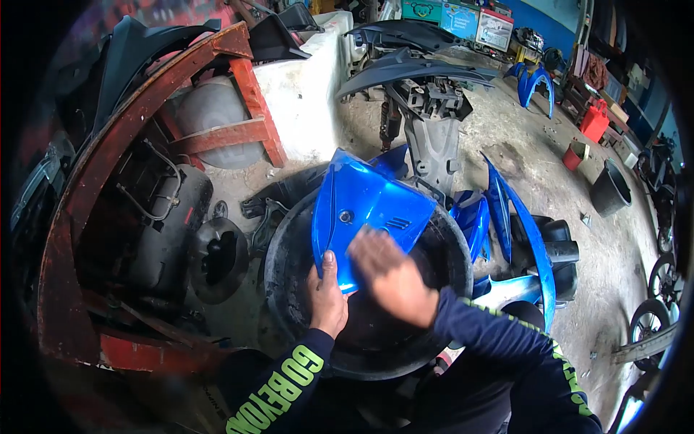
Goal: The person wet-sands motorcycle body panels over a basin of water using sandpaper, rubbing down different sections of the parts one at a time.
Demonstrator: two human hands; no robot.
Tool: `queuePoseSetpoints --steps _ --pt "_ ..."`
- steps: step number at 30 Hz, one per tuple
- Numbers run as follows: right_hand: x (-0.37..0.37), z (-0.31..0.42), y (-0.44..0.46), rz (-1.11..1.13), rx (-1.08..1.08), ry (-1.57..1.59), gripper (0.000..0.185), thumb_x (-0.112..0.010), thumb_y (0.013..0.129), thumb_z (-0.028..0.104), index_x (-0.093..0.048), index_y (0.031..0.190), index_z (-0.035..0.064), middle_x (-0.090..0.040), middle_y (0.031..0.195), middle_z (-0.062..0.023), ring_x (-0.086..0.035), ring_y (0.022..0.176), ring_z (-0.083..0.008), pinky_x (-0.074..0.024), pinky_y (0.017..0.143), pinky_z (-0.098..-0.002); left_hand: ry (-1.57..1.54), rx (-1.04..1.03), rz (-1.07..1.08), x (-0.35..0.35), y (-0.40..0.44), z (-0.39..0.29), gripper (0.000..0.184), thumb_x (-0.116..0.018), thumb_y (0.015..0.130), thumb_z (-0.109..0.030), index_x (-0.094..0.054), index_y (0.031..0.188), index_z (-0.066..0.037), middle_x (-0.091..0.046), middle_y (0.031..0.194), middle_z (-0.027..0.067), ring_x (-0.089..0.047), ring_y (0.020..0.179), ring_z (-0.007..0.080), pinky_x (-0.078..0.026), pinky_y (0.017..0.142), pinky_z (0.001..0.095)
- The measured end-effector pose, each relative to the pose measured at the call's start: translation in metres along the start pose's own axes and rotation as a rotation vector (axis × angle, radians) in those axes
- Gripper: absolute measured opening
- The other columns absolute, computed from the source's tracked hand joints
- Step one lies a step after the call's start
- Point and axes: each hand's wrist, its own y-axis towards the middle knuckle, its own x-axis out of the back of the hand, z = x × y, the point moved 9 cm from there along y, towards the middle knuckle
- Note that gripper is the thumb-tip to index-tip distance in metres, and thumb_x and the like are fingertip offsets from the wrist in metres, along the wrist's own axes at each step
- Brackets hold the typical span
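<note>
A glossy blue motorcycle fairing panel (361,192), with a round hole and several small slots, is tilted over a black tub (280,278). My left hand (329,302) is closed on the panel's lower left edge, thumb on the front face. Across the lower part of the panel's face lies my right hand (396,278), its fingers smeared by motion. Whether that hand holds anything cannot be made out. The tub's inside is dark, and what it contains is hard to see.
More blue fairing pieces (520,224) lie right of the tub. Behind it stands a part-stripped motorcycle frame (434,137). A red wooden frame (94,166) and a grey tank (173,217) are at left. A black bucket (611,188) and red jerrycan (594,121) are at right.
</note>
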Motion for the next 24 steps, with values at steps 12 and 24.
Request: queuePoseSetpoints --steps 12,24 --pt "-0.033 -0.067 0.003 0.168 -0.24 0.337 0.052 -0.058 0.083 0.001 -0.058 0.134 0.0111 -0.052 0.144 -0.014 -0.042 0.14 -0.0309 -0.0208 0.118 -0.0544 -0.036 0.046 -0.05 0.007 0.0 0.002 0.063 -0.056 0.099 -0.047 -0.042 0.141 -0.002 -0.054 0.134 0.0147 -0.06 0.116 0.0296 -0.054 0.091 0.051" --pt "-0.019 -0.032 -0.008 -0.003 -0.163 0.321 0.04 -0.057 0.087 0.007 -0.062 0.127 0.008 -0.061 0.133 -0.0143 -0.055 0.129 -0.0267 -0.0275 0.114 -0.0562 -0.04 0.054 -0.03 0.01 0.005 0.003 0.066 -0.058 0.097 -0.048 -0.04 0.142 -0.002 -0.052 0.136 0.0165 -0.059 0.12 0.0315 -0.054 0.094 0.0547"
